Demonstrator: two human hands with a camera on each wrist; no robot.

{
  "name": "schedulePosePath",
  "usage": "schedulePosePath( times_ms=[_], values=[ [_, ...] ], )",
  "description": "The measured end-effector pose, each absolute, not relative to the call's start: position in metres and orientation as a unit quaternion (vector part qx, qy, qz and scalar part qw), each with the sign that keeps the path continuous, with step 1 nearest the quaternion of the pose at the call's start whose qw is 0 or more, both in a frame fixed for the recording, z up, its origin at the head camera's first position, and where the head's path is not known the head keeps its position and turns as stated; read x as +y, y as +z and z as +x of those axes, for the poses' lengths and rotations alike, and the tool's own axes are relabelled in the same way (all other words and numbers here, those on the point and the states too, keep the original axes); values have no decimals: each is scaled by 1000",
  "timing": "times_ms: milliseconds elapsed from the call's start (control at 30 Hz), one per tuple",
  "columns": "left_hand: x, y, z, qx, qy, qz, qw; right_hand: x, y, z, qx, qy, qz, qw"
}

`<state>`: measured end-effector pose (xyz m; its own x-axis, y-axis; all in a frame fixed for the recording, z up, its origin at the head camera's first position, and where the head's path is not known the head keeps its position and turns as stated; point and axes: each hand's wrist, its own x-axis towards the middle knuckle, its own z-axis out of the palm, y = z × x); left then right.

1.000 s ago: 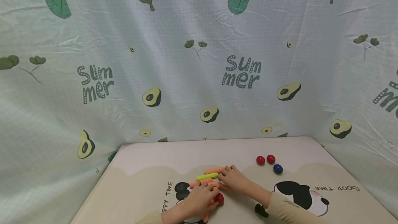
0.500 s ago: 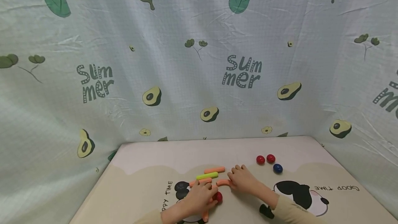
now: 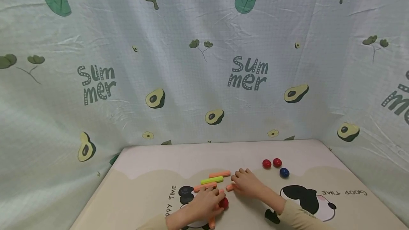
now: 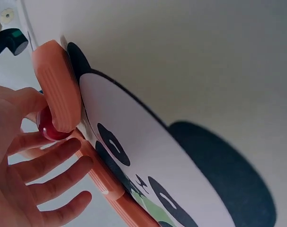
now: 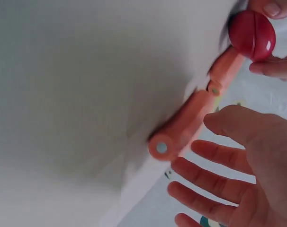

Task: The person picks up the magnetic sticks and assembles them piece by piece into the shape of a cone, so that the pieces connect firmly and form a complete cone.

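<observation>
Pale printed cloth (image 3: 179,27) is hung behind the surface (image 3: 143,187). At the lower middle of the head view, a red ball (image 3: 225,203) is pinched in the grip of the left hand (image 3: 204,202). One orange stick (image 5: 185,122) is laid just beside the nearer, right hand (image 3: 247,184), its long axis slanted from lower left to upper right in the right wrist view; there, the fingers are held apart.

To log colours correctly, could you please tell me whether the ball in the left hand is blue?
No, the right wrist view shows the left hand pinching a red ball.
</observation>
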<state>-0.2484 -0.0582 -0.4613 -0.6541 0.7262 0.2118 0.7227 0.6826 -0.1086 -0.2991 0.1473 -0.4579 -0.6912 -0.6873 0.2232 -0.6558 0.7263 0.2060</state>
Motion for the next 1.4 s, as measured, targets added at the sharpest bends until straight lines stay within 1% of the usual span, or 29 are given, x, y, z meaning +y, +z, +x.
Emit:
schedulePosePath(
  times_ms=[67,200,300,700,933,1133,1400],
  values=[
    [-58,-462,-249,-909,5,-402,115,145,-461,-299,-911,-60,378,152],
    [-58,-461,-249,-912,-2,-397,97,145,-465,-299,-906,-68,389,154],
    [-58,-459,-249,-915,0,-391,94,146,-466,-299,-904,-66,392,158],
    [-58,-456,-249,-916,12,-389,97,148,-465,-302,-905,-75,387,161],
    [-58,-456,-248,-916,15,-390,90,152,-464,-300,-914,-48,378,141],
    [-60,-455,-248,-912,16,-396,109,155,-463,-300,-916,-28,371,152],
    [-58,-453,-248,-922,14,-379,82,158,-457,-293,-921,-9,366,138]
  ],
)
